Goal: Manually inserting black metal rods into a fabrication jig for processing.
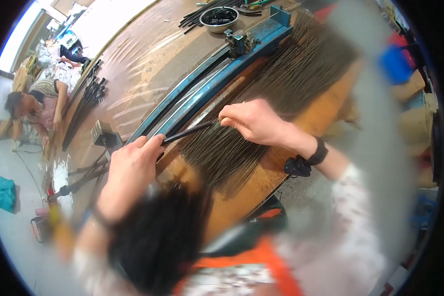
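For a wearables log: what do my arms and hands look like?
Left hand and right hand are gloveless. The right wristband is black, with a chunky black piece beside it; the left wristband is dark and blurred. Sleeves are white with darker blotches.

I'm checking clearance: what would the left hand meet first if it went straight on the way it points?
The left hand points toward the blue rail, likely its first contact, though depth is unclear and it might pass above.

- I could pass over the tabletop (148,54) left of the blue rail (271,35).
- Beyond my right hand (255,121), the metal clamp (238,44) and bowl (217,29) obstruct.
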Motion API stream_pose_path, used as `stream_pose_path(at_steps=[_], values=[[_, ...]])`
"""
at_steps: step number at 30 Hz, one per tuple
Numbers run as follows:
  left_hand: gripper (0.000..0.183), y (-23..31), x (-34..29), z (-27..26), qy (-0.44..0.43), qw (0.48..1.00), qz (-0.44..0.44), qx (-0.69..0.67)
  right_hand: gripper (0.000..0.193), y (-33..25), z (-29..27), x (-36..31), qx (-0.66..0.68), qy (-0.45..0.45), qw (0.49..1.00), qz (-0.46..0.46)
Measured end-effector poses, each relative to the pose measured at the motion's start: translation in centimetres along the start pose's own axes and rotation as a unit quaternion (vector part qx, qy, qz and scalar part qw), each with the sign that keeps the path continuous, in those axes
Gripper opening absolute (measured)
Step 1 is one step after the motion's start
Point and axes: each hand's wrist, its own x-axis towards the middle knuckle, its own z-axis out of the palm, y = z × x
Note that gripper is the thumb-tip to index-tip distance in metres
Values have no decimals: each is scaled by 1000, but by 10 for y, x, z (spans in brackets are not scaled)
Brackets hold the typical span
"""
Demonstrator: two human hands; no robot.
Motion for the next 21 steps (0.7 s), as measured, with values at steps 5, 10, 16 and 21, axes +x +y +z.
stream_pose_path(at_steps=[5, 10, 16, 21], values=[[17, -12, -3, 9, -4, 999, 3, -40, 8, -7, 13, 9, -12, 26, 1000, 0], [17, -13, 2, 12, -45, 995, -17, -86, 16, -4, 15, 19, -5, -25, 999, 30], [19, -17, 22, 6, 43, 999, 15, 17, 29, 54, -8, -9, -100, 27, 993, 58], [22, -2, 46, 14, -27, 998, 49, -17, 27, 24, -15, 20, -164, -7, 985, 44]])
